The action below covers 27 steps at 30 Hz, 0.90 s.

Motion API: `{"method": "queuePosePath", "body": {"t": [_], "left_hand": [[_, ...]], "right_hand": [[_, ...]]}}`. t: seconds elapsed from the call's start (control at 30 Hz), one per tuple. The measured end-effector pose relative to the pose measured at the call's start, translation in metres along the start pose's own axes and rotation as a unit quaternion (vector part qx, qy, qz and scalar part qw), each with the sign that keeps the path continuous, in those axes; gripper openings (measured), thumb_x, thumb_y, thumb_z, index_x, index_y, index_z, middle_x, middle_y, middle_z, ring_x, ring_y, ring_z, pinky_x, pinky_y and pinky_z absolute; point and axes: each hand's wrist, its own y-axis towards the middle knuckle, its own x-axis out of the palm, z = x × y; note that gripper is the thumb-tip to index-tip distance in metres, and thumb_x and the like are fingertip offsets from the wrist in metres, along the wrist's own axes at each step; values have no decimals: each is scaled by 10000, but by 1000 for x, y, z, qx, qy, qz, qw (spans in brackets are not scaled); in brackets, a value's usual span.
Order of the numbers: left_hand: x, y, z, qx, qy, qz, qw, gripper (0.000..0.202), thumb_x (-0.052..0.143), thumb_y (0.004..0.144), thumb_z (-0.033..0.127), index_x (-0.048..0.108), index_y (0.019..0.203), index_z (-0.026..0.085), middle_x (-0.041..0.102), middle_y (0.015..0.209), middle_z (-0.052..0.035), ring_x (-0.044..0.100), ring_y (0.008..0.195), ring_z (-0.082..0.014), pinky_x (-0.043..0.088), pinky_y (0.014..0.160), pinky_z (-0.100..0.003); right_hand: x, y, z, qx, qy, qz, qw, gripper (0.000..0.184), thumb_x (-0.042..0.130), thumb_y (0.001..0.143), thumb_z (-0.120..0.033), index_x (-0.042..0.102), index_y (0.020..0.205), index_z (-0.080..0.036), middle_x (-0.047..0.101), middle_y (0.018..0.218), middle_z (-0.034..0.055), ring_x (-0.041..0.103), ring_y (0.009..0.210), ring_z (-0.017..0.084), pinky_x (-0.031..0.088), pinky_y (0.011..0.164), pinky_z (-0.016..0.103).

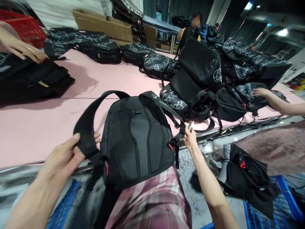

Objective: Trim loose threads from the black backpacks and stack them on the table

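A black backpack lies back-side up at the near edge of the pink table, partly over my lap. My left hand is closed on the lower end of its left shoulder strap, thumb on top. My right hand is closed at the right strap's buckle end, pinching a small metal tool against the strap webbing; I cannot make out what the tool is.
Several black backpacks with white scribble print are heaped at the right and lined along the far side. Another person's hand rests on a bag at the left; another's arm reaches in from the right. Blue crates stand below.
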Motion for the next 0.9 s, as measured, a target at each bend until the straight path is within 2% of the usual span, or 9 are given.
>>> {"method": "queuePosePath", "body": {"t": [0.1, 0.3, 0.4, 0.47, 0.53, 0.6, 0.7, 0.83, 0.9], "left_hand": [[14, -9, 13, -74, -112, -38, 990, 252, 411, 856, 244, 630, 826, 123, 702, 762, -24, 609, 763, -131, 511, 730, -235], [15, -9, 15, -88, -155, -34, 983, 259, 371, 879, 166, 618, 839, 99, 695, 705, -20, 613, 651, -99, 514, 674, -207], [14, -9, 6, -56, -92, -67, 992, 260, 412, 868, 261, 614, 863, 97, 706, 793, -50, 639, 715, -132, 516, 737, -252], [22, -15, -5, -21, 45, -135, 990, 339, 481, 821, 392, 607, 932, 97, 697, 924, -101, 643, 844, -202, 497, 823, -333], [38, -26, -19, 58, 208, -186, 958, 497, 581, 721, 469, 577, 1047, 94, 638, 1095, -159, 590, 1014, -287, 440, 912, -420], [60, -40, -31, 198, 312, -144, 918, 615, 623, 678, 452, 518, 1163, 89, 506, 1278, -196, 452, 1191, -340, 337, 999, -483], [103, -57, -47, 367, 329, -96, 865, 516, 565, 756, 373, 505, 1210, 133, 439, 1351, -157, 365, 1260, -310, 270, 1040, -479], [159, -64, -67, 298, 255, -319, 863, 306, 573, 746, 257, 621, 1042, 195, 656, 1044, -69, 580, 962, -219, 437, 868, -354], [177, -66, -75, 258, 202, -380, 865, 214, 573, 729, 217, 659, 923, 186, 670, 933, -46, 593, 865, -192, 447, 800, -311]], "right_hand": [[11, -1, -4, 5, 27, 2, 1000, 348, 683, 644, -475, 535, 739, -175, 601, 585, -22, 163, 354, 18, 162, 306, 168], [19, 2, -7, 23, 50, 3, 998, 370, 715, 620, -451, 465, 695, -189, 637, 605, -13, 160, 331, 9, 137, 292, 162], [27, 0, -8, 31, 56, -3, 998, 380, 728, 603, -450, 492, 737, -184, 653, 639, -3, 166, 327, 4, 142, 286, 157], [36, -6, -7, 39, 60, -18, 997, 378, 724, 614, -454, 507, 756, -180, 645, 633, -7, 179, 331, 3, 162, 289, 149], [45, -13, -6, 49, 62, -34, 996, 372, 712, 635, -464, 510, 764, -180, 634, 630, -12, 183, 336, 2, 173, 294, 143], [52, -21, -5, 57, 66, -39, 995, 372, 710, 640, -467, 502, 763, -184, 632, 642, -14, 167, 337, -1, 163, 292, 138], [56, -28, -4, 64, 79, -46, 994, 381, 718, 630, -472, 496, 751, -186, 625, 646, -19, 146, 340, -4, 145, 290, 136], [54, -29, -4, 65, 74, -68, 993, 368, 698, 644, -490, 525, 742, -180, 606, 633, -19, 156, 348, -1, 155, 300, 147], [49, -28, -7, 56, 36, -59, 996, 360, 660, 673, -506, 558, 787, -180, 597, 625, -17, 175, 347, 9, 165, 304, 163]]}}
